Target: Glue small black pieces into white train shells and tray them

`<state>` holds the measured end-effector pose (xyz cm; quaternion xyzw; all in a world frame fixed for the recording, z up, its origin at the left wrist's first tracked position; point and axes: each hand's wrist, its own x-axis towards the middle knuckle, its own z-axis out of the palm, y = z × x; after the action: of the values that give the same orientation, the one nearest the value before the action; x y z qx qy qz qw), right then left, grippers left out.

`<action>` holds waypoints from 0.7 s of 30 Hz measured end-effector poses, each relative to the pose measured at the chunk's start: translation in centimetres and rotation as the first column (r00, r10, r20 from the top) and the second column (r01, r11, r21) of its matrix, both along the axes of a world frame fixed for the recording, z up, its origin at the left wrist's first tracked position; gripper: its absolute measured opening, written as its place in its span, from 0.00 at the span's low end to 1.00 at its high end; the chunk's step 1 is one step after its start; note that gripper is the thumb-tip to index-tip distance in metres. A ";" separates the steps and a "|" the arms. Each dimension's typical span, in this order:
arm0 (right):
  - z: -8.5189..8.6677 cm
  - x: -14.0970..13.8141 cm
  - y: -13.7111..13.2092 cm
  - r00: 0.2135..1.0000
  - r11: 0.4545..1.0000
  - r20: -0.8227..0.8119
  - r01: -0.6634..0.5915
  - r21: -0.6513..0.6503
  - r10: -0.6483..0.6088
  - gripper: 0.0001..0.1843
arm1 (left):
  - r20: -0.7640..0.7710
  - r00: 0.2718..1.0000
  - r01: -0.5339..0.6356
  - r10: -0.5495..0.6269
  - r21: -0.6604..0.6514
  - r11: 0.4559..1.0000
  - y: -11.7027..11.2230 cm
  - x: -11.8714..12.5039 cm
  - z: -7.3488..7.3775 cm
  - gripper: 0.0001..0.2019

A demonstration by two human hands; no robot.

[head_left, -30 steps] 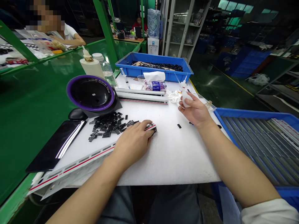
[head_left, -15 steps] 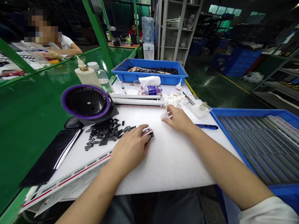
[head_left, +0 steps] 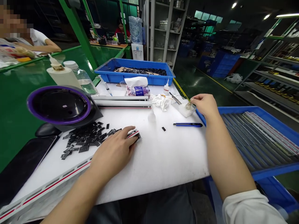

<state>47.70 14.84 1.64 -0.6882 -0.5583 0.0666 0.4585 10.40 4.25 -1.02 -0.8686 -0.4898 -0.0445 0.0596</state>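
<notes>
My left hand (head_left: 114, 152) is closed around the end of a long pale strip (head_left: 58, 183) with a red line and dark slots, which runs to the lower left. A pile of small black plates (head_left: 87, 138) lies beside that hand. My right hand (head_left: 205, 104) reaches over a clear dish (head_left: 185, 111), thumb and fingers pinched at a small stained pot (head_left: 188, 106); whatever sits in the pinch is too small to make out. Between the hands stand a whitish translucent squeeze bottle (head_left: 151, 117) and one loose black plate (head_left: 163, 128).
A blue-black utility knife (head_left: 188, 124) lies on the white table. Crumpled tissue (head_left: 160, 102), more strips (head_left: 121, 106) and a purple-rimmed round device (head_left: 58, 105) stand farther back. Blue trays sit behind (head_left: 134, 79) and at right (head_left: 275, 166). A co-worker (head_left: 35, 40) sits left.
My right hand has left the squeeze bottle and moved right to the pot. A loose black plate now shows on the table. My left hand still holds the strip; the whole view has shifted.
</notes>
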 end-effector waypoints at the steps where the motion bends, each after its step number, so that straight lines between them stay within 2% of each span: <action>1: -0.2 -0.2 0.2 1.000 0.998 -0.007 0.021 0.053 -0.020 0.05 | 0.002 1.000 -0.001 0.001 -0.001 1.000 0.0 0.0 0.0 0.17; 4: -0.3 -0.8 0.2 0.995 0.976 -0.028 0.098 0.196 -0.095 0.09 | 0.003 1.000 -0.003 0.003 -0.003 1.000 0.0 0.0 0.0 0.17; 8: 0.6 -1.5 -0.6 0.992 0.949 -0.048 0.124 0.291 -0.114 0.14 | 0.016 1.000 -0.010 0.010 -0.011 1.000 0.0 0.1 0.1 0.17; 10: 1.3 -2.4 -1.4 0.984 0.896 -0.101 0.177 0.408 -0.148 0.13 | 0.032 0.999 -0.019 0.020 -0.026 0.999 0.0 0.1 0.3 0.16; 12: 1.7 -4.3 -2.2 0.973 0.835 -0.227 0.165 0.525 -0.049 0.13 | 0.044 0.999 -0.029 0.031 -0.046 0.999 -0.1 0.1 0.5 0.16; 14: 1.5 -7.2 -3.3 0.912 0.821 -0.350 0.026 0.570 0.214 0.12 | 0.057 0.998 -0.032 0.036 -0.067 0.997 -0.1 0.2 0.8 0.16; 16: 0.8 -10.7 -4.8 0.793 0.825 -0.401 -0.212 0.524 0.458 0.11 | 0.072 0.997 -0.031 0.037 -0.082 0.996 -0.1 0.2 0.9 0.15; 18: -0.2 -14.1 -6.3 0.718 0.805 -0.390 -0.418 0.421 0.577 0.11 | 0.077 0.996 -0.032 0.038 -0.084 0.996 -0.1 0.2 0.9 0.15; 21: -1.4 -17.3 -8.2 0.687 0.760 -0.327 -0.580 0.292 0.649 0.10 | 0.062 0.997 -0.036 0.040 -0.067 0.997 -0.2 0.2 0.7 0.15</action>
<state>30.41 6.65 0.20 -0.3898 -0.6516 0.3125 0.5708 10.62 4.06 -0.28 -0.8588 -0.5091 -0.0545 0.0164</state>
